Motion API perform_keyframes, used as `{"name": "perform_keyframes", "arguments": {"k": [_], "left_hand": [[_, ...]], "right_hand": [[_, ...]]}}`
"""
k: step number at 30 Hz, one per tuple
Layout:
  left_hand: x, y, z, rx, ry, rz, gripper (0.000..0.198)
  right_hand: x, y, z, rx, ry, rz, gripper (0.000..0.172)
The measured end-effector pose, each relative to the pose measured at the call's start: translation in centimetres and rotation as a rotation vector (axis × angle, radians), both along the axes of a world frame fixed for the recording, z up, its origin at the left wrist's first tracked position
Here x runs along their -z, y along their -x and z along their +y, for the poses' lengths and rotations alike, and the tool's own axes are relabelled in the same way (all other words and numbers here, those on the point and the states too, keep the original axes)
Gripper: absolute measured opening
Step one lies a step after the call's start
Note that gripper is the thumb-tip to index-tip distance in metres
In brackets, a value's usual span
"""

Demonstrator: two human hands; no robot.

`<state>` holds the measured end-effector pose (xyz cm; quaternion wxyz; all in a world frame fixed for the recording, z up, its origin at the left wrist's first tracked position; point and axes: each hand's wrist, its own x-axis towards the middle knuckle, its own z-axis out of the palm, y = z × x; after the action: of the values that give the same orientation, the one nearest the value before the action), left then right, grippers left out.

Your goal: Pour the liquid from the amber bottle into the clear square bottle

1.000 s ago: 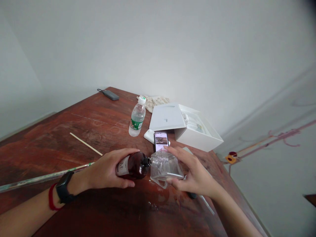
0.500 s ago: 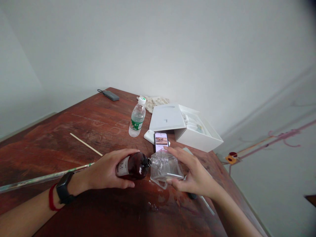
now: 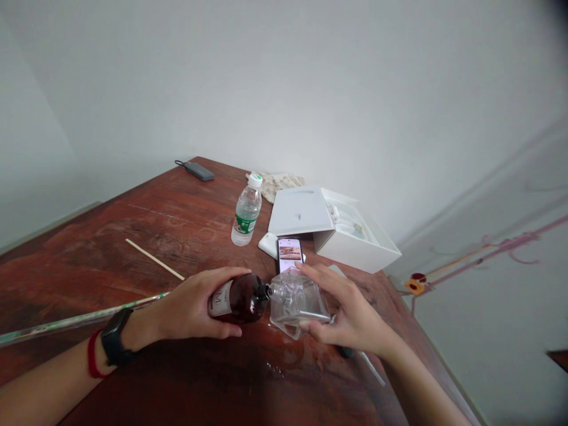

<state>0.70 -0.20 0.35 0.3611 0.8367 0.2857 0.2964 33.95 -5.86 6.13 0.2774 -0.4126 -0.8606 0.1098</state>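
Glistening nearest you, wet spots (image 3: 276, 370) mark the table (image 3: 177, 378). Your left hand (image 3: 195, 305) wraps a brown bottle (image 3: 244, 299); your right hand (image 3: 352, 310) holds a clear bottle (image 3: 297, 296) between thumb and fingers, necks meeting. If either slips, any liquid could spill toward the phone (image 3: 290, 254) beyond.

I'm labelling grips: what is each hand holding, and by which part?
The left hand holds the translucent brown, rounded bottle around its labelled body; the right hand holds the clear, angular plastic-looking container by opposite sides of its body.
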Motion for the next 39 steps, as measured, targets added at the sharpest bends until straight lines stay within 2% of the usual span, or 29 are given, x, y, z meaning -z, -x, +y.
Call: {"name": "perform_keyframes", "arguments": {"k": [17, 39], "left_hand": [[0.15, 0.07, 0.04, 0.005, 0.006, -0.008, 0.091], [-0.07, -0.04, 0.06, 0.015, -0.015, -0.013, 0.088]], "right_hand": [[-0.15, -0.15, 0.15, -0.048, -0.026, 0.029, 0.080], [-0.39, -0.09, 0.04, -0.026, 0.033, 0.063, 0.078]]}}
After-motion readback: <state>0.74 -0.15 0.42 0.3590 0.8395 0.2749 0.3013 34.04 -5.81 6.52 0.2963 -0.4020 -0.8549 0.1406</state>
